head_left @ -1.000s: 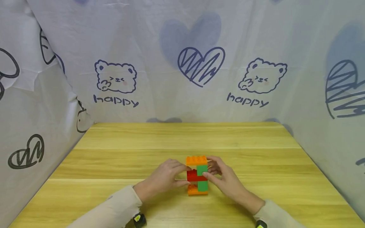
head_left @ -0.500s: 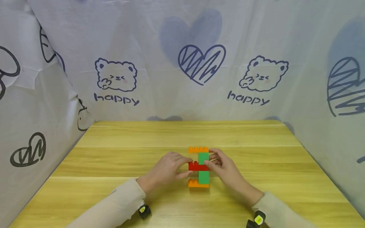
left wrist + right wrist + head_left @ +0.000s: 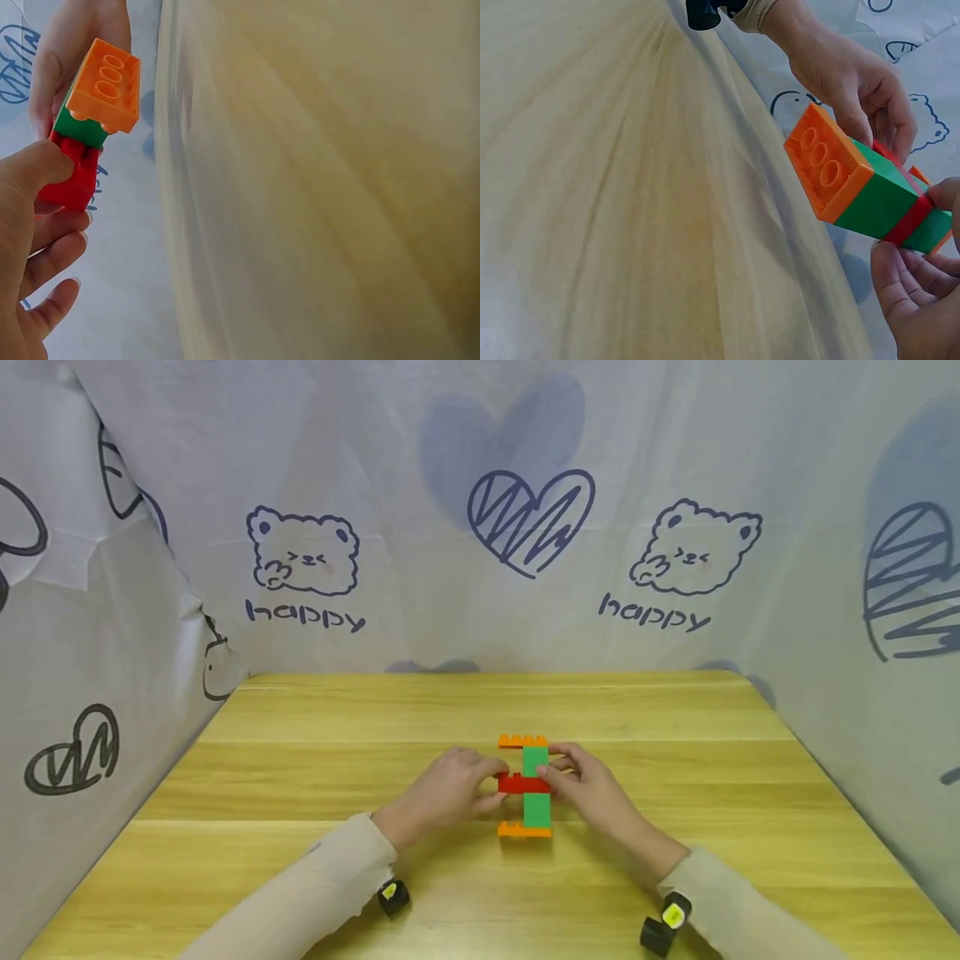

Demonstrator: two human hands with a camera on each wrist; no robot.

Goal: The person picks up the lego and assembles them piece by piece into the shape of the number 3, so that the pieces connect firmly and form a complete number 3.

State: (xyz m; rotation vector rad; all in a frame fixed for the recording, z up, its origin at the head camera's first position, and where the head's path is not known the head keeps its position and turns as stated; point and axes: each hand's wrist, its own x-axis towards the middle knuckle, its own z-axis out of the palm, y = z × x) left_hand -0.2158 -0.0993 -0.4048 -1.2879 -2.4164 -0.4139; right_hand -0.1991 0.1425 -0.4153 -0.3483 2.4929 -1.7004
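A stack of toy building bricks hangs between both hands, its underside showing in the wrist views. On top is an orange brick, then a green brick, a long red brick, another green brick and a bottom orange brick. The green bricks line up at the right, leaving gaps at the left. My left hand pinches the red brick's left end, thumb on one face in the left wrist view. From the right, my right hand grips the stack around the red and upper green bricks.
Below the hands lies a wooden table. A white curtain with printed hearts and bears rises behind it and along both sides. Small black devices sit at the wrists, by the pale sleeves.
Both hands have lifted the brick stack and tipped it, so its stud tops show less and its side faces the head camera. The left fingers have closed further on the red brick.
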